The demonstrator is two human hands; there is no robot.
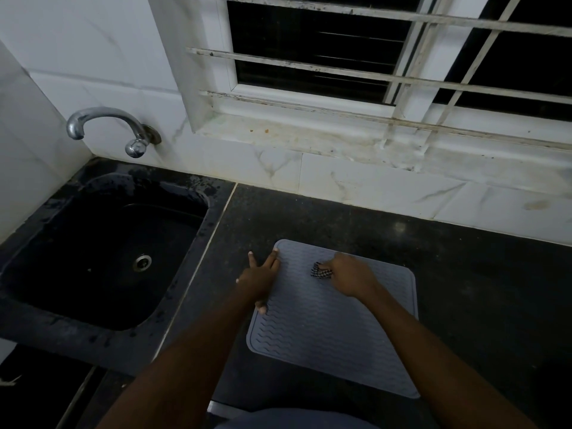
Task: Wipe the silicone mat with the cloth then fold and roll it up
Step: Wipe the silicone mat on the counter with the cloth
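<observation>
Beside the sink (77,243), left hand (260,278) flat on mat (325,329), right hand (349,274) gripping cloth (320,270)

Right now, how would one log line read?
wiping | right hand grips cloth on mat | left hand presses mat edge | mat unfolded

blk countertop (356,218) w/ mat (325,335) flat

- Our left hand (261,275) presses flat on the grey silicone mat's (334,323) left edge.
- Our right hand (348,275) grips a checked cloth (319,270) against the mat.
- A black sink (102,261) sits left.
</observation>
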